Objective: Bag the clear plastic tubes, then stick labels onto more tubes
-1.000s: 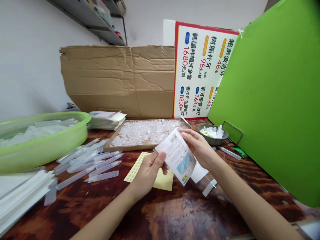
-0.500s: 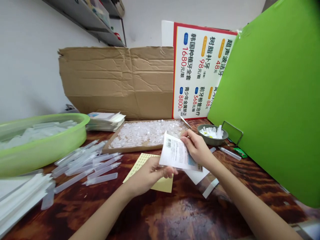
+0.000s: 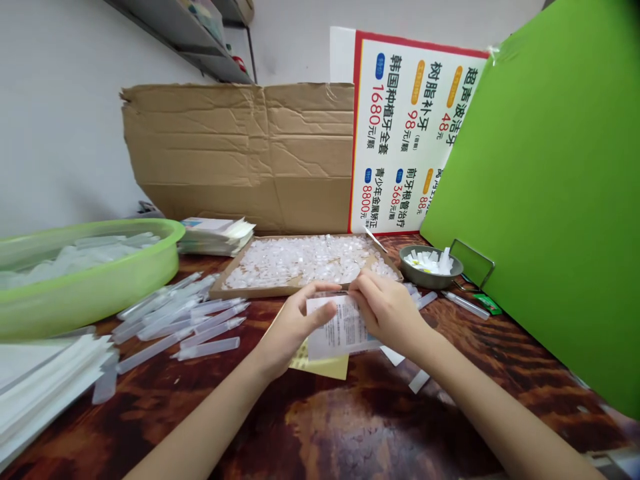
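Between my hands, above the wooden table, is a flat white printed packet point(image 3: 340, 330) with small dark text and a shiny, partly see-through surface. My left hand point(image 3: 295, 327) grips its left side, thumb in front and fingers curving behind the top edge. The fingers of my right hand point(image 3: 383, 307) pinch its upper right part and cover that corner. Beneath the packet lies a yellow sticker sheet point(image 3: 325, 368), mostly hidden by the packet and my left hand. A white paper piece point(image 3: 393, 356) shows under my right wrist, with a whitish strip point(image 3: 419, 381) nearby.
Behind my hands stands a shallow cardboard tray point(image 3: 260, 291) of small clear plastic pieces. Translucent tubes point(image 3: 207, 348) are scattered left, beside a green basin point(image 3: 173, 250) and stacked white packets point(image 3: 55, 373). A grey bowl point(image 3: 435, 280) sits right, near a green board point(image 3: 550, 200).
The packet has turned more upright, its text now facing me. My left hand has moved up to its side, and my right hand now pinches near the top edge. The view shifted slightly.
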`<state>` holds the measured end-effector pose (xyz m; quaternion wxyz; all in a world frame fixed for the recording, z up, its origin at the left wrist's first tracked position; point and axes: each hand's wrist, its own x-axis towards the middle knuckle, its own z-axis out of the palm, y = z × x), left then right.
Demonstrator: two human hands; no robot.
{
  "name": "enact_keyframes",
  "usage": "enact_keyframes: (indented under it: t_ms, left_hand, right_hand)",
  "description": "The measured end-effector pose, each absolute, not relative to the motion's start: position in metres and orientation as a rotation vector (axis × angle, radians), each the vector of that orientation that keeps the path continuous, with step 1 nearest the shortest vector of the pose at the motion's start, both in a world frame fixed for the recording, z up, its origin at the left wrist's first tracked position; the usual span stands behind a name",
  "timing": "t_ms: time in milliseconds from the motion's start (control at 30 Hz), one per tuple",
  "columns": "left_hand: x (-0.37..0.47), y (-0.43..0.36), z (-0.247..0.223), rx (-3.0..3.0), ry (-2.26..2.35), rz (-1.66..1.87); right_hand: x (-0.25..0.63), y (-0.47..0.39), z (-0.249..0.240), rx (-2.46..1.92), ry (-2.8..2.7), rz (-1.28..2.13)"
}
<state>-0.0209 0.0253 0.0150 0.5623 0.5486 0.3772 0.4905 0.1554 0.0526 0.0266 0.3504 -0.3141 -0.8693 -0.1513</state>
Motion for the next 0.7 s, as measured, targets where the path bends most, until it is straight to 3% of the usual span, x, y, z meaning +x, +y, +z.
enact_keyframes:
  t_ms: [467,700]
  left_hand:
    - [-0.006,0.020,0.007,1.121,0.950,1.436]
    - [-0.016,0.029,0.014,1.117,0.851,1.445]
  right_hand:
    - [0.145,0.050,0.016,-0.790,-2.189,-0.454]
    - [0.168,0.057,0.028,-0.572,-2.042,-0.853]
